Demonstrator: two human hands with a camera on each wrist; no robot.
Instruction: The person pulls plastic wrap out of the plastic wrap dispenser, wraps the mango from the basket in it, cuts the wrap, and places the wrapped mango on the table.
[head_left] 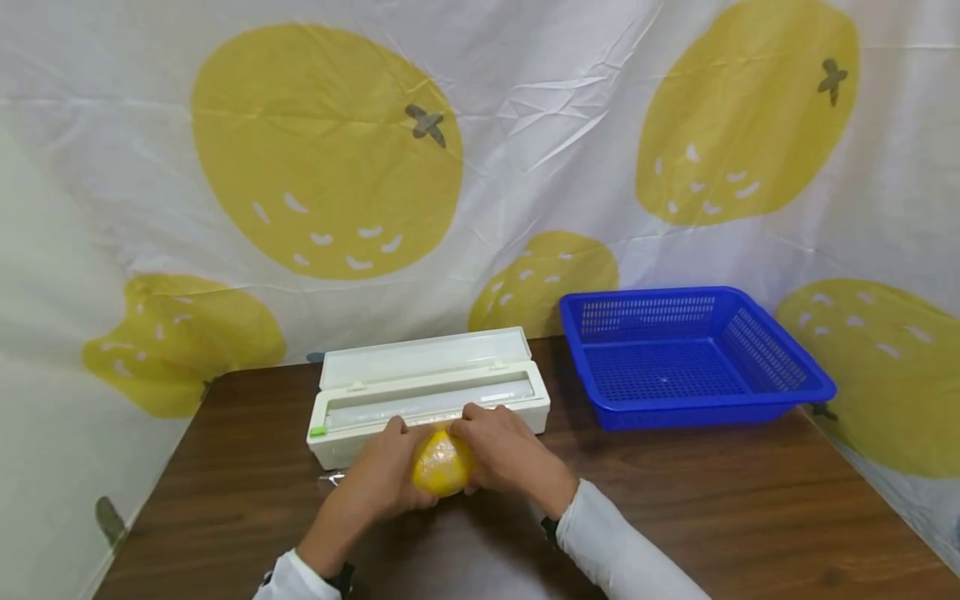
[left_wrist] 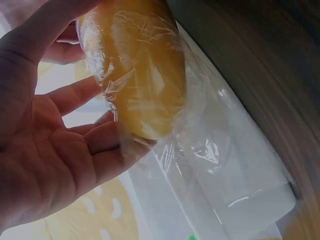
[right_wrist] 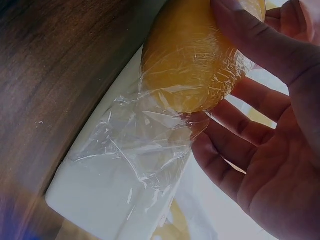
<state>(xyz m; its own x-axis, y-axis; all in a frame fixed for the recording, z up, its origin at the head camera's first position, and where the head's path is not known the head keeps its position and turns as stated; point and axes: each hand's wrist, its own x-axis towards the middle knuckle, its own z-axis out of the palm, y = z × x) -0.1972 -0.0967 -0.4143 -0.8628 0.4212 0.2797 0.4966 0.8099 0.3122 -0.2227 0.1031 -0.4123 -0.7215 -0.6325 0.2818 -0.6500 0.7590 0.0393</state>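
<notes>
Left hand [head_left: 390, 471] and right hand [head_left: 504, 450] pinch the yellow object [head_left: 442, 465] from nine and three o'clock, probably to keep clear film [right_wrist: 145, 122] snug.

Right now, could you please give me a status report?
Left hand, right hand: holding yellow fruit. Clear film around it, partly loose. Open white box beyond.

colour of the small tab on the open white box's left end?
The tab is bright green; it shows best in the head view.

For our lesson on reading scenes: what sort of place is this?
Probably a makeshift tabletop work corner: a printed cloth hangs behind a wood-look table bearing a plastic-wrap box and a blue basket.
</notes>
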